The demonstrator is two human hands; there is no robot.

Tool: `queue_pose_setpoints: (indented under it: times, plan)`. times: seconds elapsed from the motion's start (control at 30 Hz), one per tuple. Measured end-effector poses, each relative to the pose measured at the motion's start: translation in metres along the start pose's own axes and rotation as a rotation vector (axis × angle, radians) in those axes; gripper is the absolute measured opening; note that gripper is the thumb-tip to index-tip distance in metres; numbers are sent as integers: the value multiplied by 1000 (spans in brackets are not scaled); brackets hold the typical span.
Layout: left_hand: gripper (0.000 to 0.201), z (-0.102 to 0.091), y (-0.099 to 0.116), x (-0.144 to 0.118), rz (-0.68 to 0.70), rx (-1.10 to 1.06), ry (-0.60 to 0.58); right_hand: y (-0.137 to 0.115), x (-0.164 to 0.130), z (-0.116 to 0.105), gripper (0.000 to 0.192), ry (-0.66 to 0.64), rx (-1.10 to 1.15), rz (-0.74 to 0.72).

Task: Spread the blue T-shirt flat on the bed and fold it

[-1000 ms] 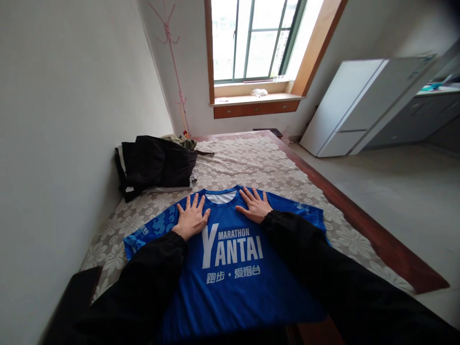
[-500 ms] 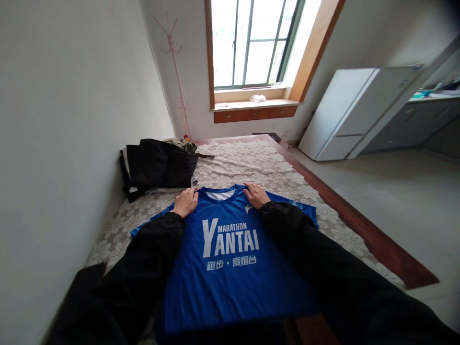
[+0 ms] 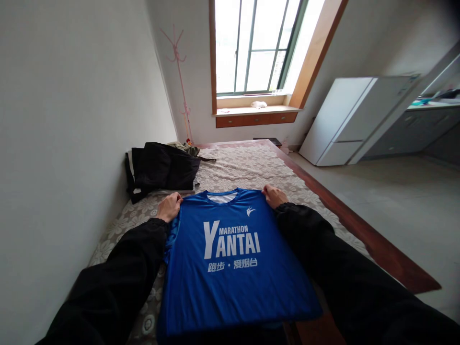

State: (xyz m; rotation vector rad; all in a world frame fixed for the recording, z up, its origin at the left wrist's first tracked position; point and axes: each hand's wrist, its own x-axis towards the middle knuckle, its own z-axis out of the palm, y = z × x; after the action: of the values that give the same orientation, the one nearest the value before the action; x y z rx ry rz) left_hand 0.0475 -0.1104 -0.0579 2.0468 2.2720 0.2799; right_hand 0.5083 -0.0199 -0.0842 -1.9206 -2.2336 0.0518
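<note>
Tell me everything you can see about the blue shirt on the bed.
The blue shirt is a short-sleeved jersey of smooth, slightly shiny fabric, with a white inner collar, a small white logo and white print reading MARATHON YANTAI above Chinese characters. It lies front up on the floral bedspread, collar toward the window, hem toward the camera. Its sleeves look tucked under. The left hand and right hand each pinch a shoulder corner.

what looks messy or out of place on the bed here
The dark clothes lie in a loose, crumpled heap by the wall, unlike the blue shirt, which is spread flat. The left hand and right hand grip its shoulders. Nothing looks spilled or torn.
</note>
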Motion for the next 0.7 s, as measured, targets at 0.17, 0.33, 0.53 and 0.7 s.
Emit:
queue_pose_setpoints:
  times: [0.17,0.33,0.53,0.7]
  plan:
    - [31,2,4,21,-60,45,-19,-1,17,0,28,-31,-34,55]
    - [34,2,6,35,-33,69,-4,0,32,-2,31,-33,-57,60]
    - [32,2,10,30,36,62,51,-13,39,0,31,-3,-40,-50]
    - [43,2,30,39,-77,-45,42,-38,53,3,41,-43,4,-93]
